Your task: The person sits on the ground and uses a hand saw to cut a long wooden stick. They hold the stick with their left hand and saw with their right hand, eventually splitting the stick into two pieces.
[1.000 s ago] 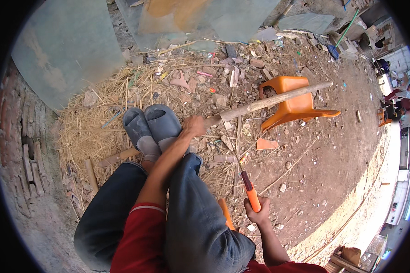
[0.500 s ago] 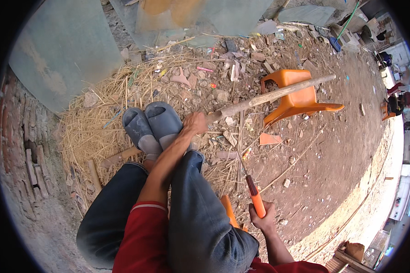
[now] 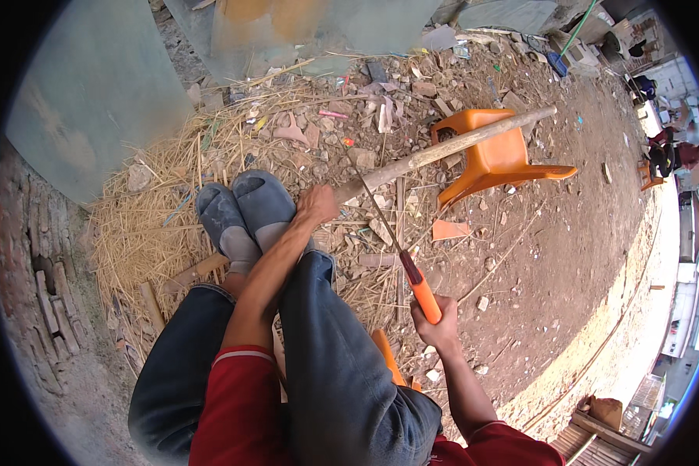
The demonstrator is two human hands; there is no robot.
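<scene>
My left hand [image 3: 318,204] is wrapped round the near end of a long wooden pole [image 3: 435,153]. Farther along, the pole lies across an orange plastic stool [image 3: 499,159] tipped on its side. In my right hand [image 3: 438,325] is a hand saw [image 3: 414,281] with an orange handle, gripped near the handle's end. Its thin blade slants up to the left and overlaps the pole just right of my left hand; whether the teeth touch the wood I cannot tell. My feet, in grey slippers [image 3: 262,200], are beside my left hand.
Straw [image 3: 136,248] and rubble cover the ground ahead and to the left. Grey-green sheets [image 3: 93,109] lean at the back, and a worn brick wall [image 3: 46,287] is on the left. An orange plastic piece [image 3: 387,353] shows beside my leg. People [image 3: 668,155] are far right.
My right hand has moved the saw forward and slightly left, so its blade now crosses the pole. The left hand keeps its hold, and the whole view has shifted a little.
</scene>
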